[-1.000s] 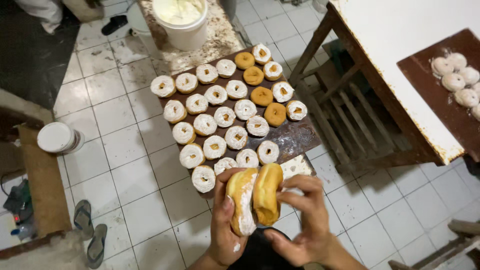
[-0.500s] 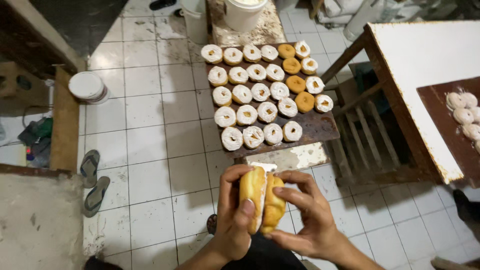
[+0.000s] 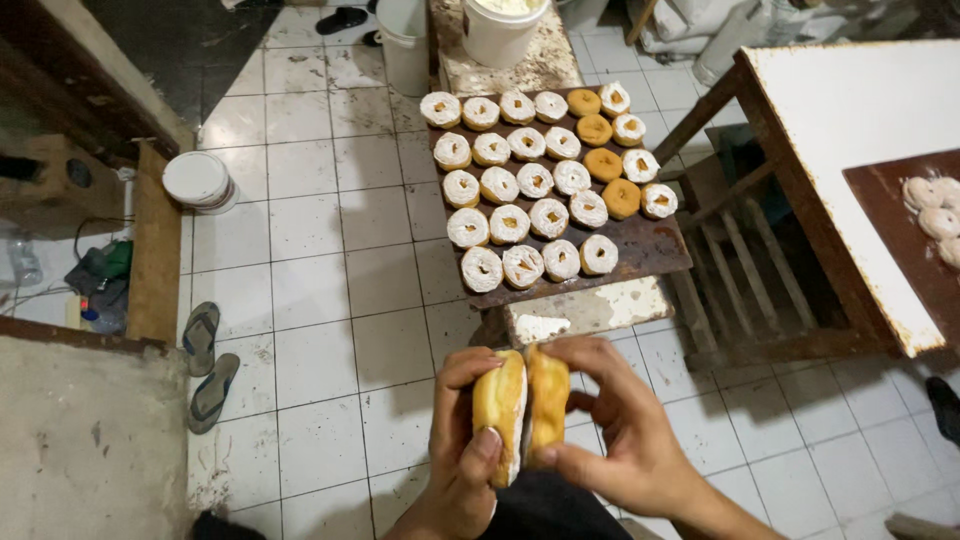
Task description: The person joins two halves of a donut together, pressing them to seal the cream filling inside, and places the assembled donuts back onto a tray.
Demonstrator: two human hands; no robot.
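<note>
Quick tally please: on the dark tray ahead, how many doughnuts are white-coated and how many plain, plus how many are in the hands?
White-coated doughnuts on the dark tray: 24
Plain golden doughnuts on the tray: 4
Held doughnuts between left hand and right hand: 2
Total: 30

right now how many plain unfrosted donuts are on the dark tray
4, all in the tray's far right part: one at the back, the next just nearer, a third, and the nearest. The other donuts there are white-coated. None looks hidden.
</note>
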